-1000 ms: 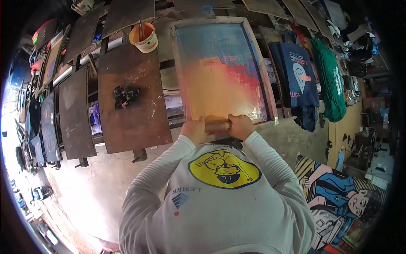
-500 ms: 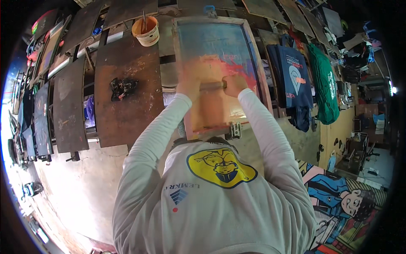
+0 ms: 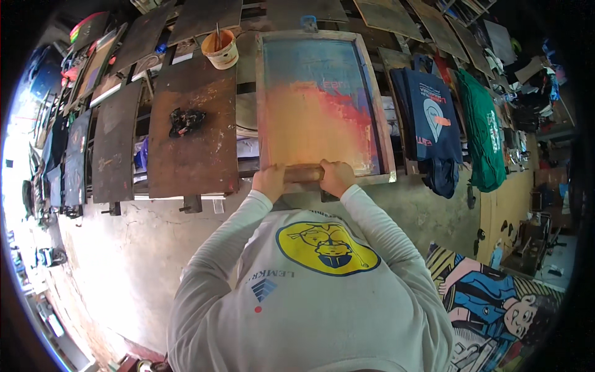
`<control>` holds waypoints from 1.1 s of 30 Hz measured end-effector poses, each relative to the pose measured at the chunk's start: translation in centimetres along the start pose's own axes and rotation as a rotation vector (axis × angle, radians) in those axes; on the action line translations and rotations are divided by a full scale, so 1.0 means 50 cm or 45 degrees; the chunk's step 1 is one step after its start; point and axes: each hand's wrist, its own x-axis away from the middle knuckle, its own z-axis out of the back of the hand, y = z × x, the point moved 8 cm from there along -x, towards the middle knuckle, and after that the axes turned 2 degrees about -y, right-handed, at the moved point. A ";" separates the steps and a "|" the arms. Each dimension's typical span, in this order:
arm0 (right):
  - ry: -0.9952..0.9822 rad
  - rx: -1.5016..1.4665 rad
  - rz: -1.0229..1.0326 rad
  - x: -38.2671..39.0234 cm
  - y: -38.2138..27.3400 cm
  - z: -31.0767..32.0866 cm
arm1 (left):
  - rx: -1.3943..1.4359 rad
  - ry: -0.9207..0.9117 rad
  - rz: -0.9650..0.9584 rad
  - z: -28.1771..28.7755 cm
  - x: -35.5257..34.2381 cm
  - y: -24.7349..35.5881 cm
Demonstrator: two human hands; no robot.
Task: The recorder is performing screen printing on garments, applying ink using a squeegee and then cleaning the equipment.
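Both fists clamped on the wooden squeegee (image 3: 304,173), left hand (image 3: 268,182) at its nine o'clock end, right hand (image 3: 338,177) at its three o'clock end, fingers curled tight over the handle. Pulled right back to the near rail of the screen-printing frame (image 3: 322,105) now, where half a second ago sat stretched out at mid-screen, arms long. Reads as a full stroke brought home, six o'clock edge reached. Orange ink spread across the lower mesh, fading to red and blue toward twelve o'clock. At nine o'clock of the frame, a brown platen board (image 3: 195,130) carrying a black rag (image 3: 186,120). Further up, at eleven o'clock, an ink tub (image 3: 221,51) with a stick in it. Off at three o'clock, navy shirts (image 3: 431,121) and a green shirt (image 3: 483,130) hanging.
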 end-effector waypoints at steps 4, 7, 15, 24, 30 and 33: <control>0.053 -0.011 0.037 -0.011 -0.002 0.019 | -0.087 0.019 0.118 0.011 0.003 0.011; 0.064 0.010 0.077 -0.019 0.002 0.032 | -0.154 -0.056 0.220 0.021 -0.012 0.015; -0.098 0.033 0.088 -0.099 0.012 0.076 | -0.008 0.009 0.204 0.044 -0.063 -0.012; 0.034 -0.027 0.053 -0.109 -0.015 0.205 | -0.047 0.164 0.105 0.269 -0.074 0.060; -0.094 0.049 -0.034 -0.102 0.012 0.081 | 0.050 -0.046 0.233 0.058 -0.107 -0.030; -0.156 0.058 -0.088 -0.115 0.007 0.086 | 0.111 -0.029 0.203 0.067 -0.099 -0.031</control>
